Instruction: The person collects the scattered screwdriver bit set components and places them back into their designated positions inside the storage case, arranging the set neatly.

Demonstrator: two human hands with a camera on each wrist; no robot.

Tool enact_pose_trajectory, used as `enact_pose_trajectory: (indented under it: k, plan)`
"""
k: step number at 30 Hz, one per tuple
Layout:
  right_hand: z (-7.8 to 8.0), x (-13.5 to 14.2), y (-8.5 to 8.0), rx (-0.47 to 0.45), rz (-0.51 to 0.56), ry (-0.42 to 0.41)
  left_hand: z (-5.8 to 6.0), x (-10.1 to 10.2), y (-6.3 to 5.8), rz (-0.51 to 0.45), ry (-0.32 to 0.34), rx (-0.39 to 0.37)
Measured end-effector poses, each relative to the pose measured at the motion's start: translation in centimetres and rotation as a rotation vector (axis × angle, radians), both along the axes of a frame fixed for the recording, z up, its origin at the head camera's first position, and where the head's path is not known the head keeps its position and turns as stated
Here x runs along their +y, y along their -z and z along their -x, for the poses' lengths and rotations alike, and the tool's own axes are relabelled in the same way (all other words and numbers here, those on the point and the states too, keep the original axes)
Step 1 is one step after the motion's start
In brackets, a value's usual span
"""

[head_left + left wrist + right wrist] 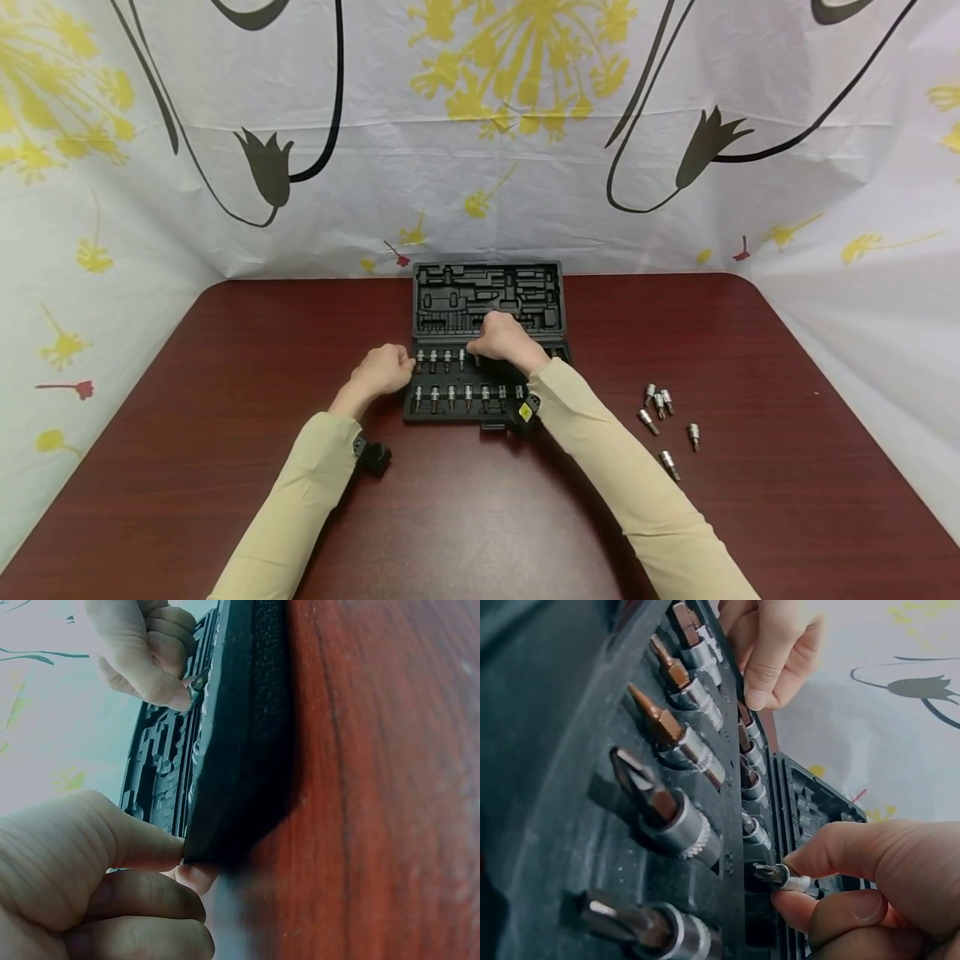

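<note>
Looking at the black case (444,377) lying open on the table (450,517), we are judging the work as partly done. At the case's left edge, the left hand (381,369) is gripping the rim between thumb and finger. Over the case's back row, the right hand (504,340) is pinching one bit (781,877) between thumb and forefinger; whether it is sitting fully in its slot, we are not able to tell. To its left, four seated bits (447,360) are filling their places, and at least seven are lining the front row. We are counting those as finished. Just right of the pinched bit, a dark slot (761,931) is looking vacant. To the right of the case, six loose bits (647,421) are lying scattered, seemingly remaining to be fitted; the hand is hiding part of the back row.
</note>
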State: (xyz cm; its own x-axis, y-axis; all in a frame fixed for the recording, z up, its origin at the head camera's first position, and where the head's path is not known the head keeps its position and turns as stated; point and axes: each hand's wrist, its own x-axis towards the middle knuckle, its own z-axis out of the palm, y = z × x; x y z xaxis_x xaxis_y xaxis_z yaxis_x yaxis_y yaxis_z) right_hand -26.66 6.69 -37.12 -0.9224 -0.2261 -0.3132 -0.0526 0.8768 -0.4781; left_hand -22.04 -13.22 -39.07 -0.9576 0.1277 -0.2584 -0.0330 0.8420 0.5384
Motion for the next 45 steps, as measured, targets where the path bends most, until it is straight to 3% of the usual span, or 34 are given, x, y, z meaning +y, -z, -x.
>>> enact_pose_trajectory:
  k: [4,10,15,27,36,45]
  plan:
    - [0.0,0.0,0.0,-0.022,-0.005,-0.009,0.0,0.0,-0.1,-0.005,-0.002,0.001]
    - [0.3,0.4,0.0,-0.070,0.028,0.040,0.0,-0.1,0.0,-0.010,0.006,0.007]
    - [0.7,0.8,0.3,-0.074,-0.013,0.066,0.1,-0.1,0.0,-0.010,0.005,0.003]
    - [1.0,1.0,-1.0,-0.014,-0.170,-0.064,0.3,-0.1,0.0,-0.015,0.007,0.023]
    - [0.4,1.2,-0.3,0.004,-0.067,-0.065,0.2,0.0,0.1,-0.014,0.012,0.003]
    - [-0.8,2.3,-1.4,0.031,0.036,-0.039,0.0,-0.1,0.0,-0.012,0.005,0.005]
